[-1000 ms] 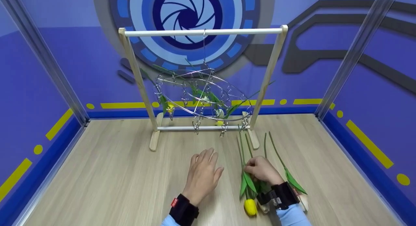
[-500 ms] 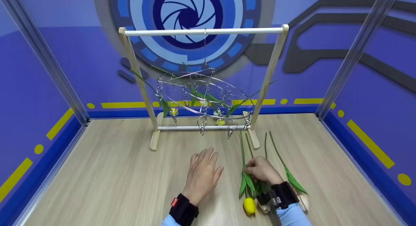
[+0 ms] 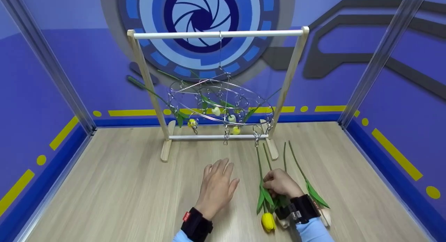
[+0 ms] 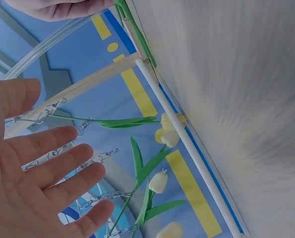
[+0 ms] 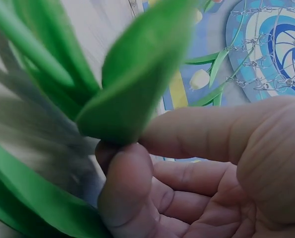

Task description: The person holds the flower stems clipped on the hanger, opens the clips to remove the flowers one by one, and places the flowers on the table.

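Observation:
In the head view, my right hand point(image 3: 282, 182) is low over the table among tulips, its thumb and forefinger pinching the yellow tulip point(image 3: 268, 221) by its stem and leaf. Close up in the right wrist view, a green leaf point(image 5: 132, 84) stands at those fingertips and hides part of the pinch. The yellow bloom points toward me, the stem toward the rack. My left hand point(image 3: 216, 188) hovers to the left with fingers spread and nothing in it. Behind both hands, a round metal clip hanger point(image 3: 226, 122) hangs tilted, carrying several tulips head down.
A wooden rack point(image 3: 217, 34) with white bars bears the hanger. Pale tulips lie partly under my right wrist, and one with a long stem and leaf point(image 3: 316, 195) lies farther right. Patterned blue panels point(image 3: 62, 68) enclose the table point(image 3: 115, 186) at the back and sides.
The hanger has turned a little on its hook, its front clips and the left yellow tulip shifting right. The pinched tulip has swayed slightly; both hands have stayed nearly in place.

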`<action>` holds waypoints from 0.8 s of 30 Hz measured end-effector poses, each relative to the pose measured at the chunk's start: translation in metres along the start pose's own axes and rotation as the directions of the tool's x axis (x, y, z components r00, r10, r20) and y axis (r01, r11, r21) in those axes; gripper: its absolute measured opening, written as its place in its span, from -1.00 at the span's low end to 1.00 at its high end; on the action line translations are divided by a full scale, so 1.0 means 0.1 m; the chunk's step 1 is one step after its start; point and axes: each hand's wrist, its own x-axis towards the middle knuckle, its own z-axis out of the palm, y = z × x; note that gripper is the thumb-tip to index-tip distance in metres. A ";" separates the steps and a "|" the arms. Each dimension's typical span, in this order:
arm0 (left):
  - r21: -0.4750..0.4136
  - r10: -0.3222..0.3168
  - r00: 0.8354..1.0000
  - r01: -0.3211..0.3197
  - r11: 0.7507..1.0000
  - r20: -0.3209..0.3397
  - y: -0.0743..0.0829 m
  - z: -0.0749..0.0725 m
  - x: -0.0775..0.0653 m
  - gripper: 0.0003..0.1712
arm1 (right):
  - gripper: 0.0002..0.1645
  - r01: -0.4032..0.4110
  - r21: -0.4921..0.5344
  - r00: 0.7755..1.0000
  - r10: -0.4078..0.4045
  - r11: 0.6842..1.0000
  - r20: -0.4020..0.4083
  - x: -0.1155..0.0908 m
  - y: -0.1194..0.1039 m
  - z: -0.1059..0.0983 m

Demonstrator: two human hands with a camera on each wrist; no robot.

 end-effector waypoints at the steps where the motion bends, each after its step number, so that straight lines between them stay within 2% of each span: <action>1: -0.001 -0.001 1.000 0.001 1.000 0.001 0.00 0.00 0.00 -0.49 | -0.81 -0.002 0.002 1.000 0.002 1.000 0.001 0.00 0.00 0.00; 8: -0.025 -0.021 0.999 0.022 0.999 0.026 0.01 -0.01 0.01 -0.49 | -0.80 0.012 0.003 1.000 -0.012 1.000 0.000 0.00 0.01 -0.01; 15: -0.032 -0.007 1.000 0.007 0.999 -0.002 0.01 -0.01 0.01 -0.50 | -0.80 -0.014 0.034 1.000 0.013 0.999 0.006 -0.01 0.01 0.00; 18: -0.032 -0.009 1.000 0.009 0.999 0.005 0.00 -0.02 0.01 -0.50 | -0.85 -0.014 0.038 1.000 0.014 0.999 0.000 -0.02 0.00 0.00; 24: -0.032 -0.008 1.000 0.008 0.999 -0.004 -0.01 -0.03 0.02 -0.51 | -0.85 0.013 0.038 1.000 -0.013 0.999 0.003 -0.03 -0.03 -0.05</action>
